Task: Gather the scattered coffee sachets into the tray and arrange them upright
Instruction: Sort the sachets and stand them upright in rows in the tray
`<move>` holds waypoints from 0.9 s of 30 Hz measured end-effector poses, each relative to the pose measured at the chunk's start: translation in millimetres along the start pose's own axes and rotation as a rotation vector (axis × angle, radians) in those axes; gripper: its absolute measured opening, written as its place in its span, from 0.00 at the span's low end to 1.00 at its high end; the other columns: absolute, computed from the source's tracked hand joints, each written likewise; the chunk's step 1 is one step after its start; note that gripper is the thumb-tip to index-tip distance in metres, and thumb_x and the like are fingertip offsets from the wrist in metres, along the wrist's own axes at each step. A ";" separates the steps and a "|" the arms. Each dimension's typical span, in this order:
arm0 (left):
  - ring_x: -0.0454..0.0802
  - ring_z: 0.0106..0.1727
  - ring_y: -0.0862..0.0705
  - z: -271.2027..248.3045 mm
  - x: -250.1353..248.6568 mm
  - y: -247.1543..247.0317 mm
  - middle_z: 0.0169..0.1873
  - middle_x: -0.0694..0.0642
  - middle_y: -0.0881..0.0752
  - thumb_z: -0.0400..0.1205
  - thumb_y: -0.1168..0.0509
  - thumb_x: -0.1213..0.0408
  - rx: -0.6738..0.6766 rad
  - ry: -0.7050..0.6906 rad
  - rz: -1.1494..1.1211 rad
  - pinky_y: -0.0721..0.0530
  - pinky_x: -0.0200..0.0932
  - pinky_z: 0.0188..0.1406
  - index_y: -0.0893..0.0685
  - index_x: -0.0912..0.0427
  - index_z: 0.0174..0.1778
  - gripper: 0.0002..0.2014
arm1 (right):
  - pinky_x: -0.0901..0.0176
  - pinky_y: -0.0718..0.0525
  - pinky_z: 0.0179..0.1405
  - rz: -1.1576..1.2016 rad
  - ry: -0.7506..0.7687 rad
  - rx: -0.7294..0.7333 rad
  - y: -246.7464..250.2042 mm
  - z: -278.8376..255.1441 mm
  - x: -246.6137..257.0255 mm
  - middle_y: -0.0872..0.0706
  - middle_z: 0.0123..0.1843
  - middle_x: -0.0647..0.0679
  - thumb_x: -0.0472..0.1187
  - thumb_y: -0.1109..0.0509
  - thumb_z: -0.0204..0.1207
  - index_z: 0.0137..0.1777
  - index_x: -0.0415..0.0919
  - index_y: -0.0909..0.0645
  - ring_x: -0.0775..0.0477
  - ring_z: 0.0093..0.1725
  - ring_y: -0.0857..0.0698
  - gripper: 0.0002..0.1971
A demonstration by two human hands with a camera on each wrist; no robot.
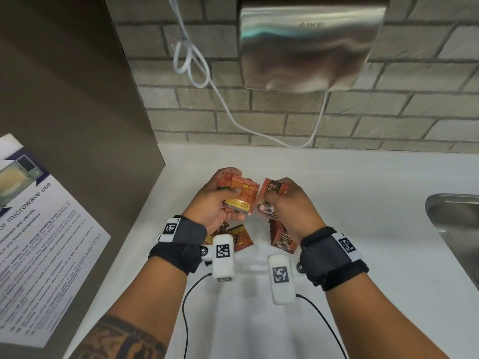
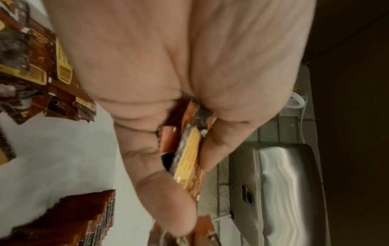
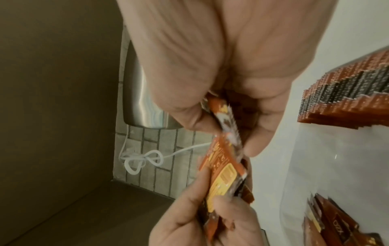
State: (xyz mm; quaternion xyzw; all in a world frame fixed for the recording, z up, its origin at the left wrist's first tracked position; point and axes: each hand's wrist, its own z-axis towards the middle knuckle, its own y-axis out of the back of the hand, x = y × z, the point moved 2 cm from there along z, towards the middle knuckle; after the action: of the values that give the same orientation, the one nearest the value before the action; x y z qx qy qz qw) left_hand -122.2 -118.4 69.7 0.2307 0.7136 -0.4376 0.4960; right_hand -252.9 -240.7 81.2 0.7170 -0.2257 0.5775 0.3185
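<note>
The left hand [image 1: 215,200] holds a small bundle of coffee sachets [image 1: 237,194], fingers and thumb curled round it, above the white counter [image 1: 363,182] near its back edge. The right hand [image 1: 290,206] pinches 1 more sachet [image 1: 272,190] between thumb and fingers and brings it edge to edge with the bundle; in the right wrist view the 2 lots touch. Both hands are full, so neither is free for another pick.

Below the wrists, toward the front edge of the counter, lies a clear tray [image 1: 255,268] whose rim is faint against the white surface. At its right end a row of sachets [image 1: 282,238] stands packed on edge, and the right wrist view shows their serrated tops lined up. At the left end a loose heap of sachets [image 1: 237,235] lies flat and overlapping; whether it rests inside the tray or just beside it I cannot tell.

As I judge it, the task is partly done: 1 row is upright, a handful is in the hands being squared into a stack, and the flat heap is not yet sorted. What is left is to join the single sachet to the bundle, stand the stack in the tray beside the row, and then lift and set up the heap. The foil packets look slippery, so a loose grip could let the bundle fan apart.
</note>
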 end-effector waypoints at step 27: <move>0.57 0.37 0.11 10.1 0.0 11.8 0.51 0.57 0.14 0.85 0.34 0.68 -0.046 -0.021 0.060 0.17 0.40 0.19 0.20 0.54 0.65 0.13 | 0.69 0.18 0.41 0.007 0.174 -0.038 -0.6 13.1 3.0 0.14 0.40 0.51 0.42 0.14 0.67 0.54 0.44 0.13 0.59 0.37 0.15 0.17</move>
State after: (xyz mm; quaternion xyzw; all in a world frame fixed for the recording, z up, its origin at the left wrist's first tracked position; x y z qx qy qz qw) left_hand -108.1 -121.0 63.7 0.2359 0.7110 -0.4086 0.5214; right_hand -242.8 -249.5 82.3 0.6573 -0.2105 0.6343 0.3483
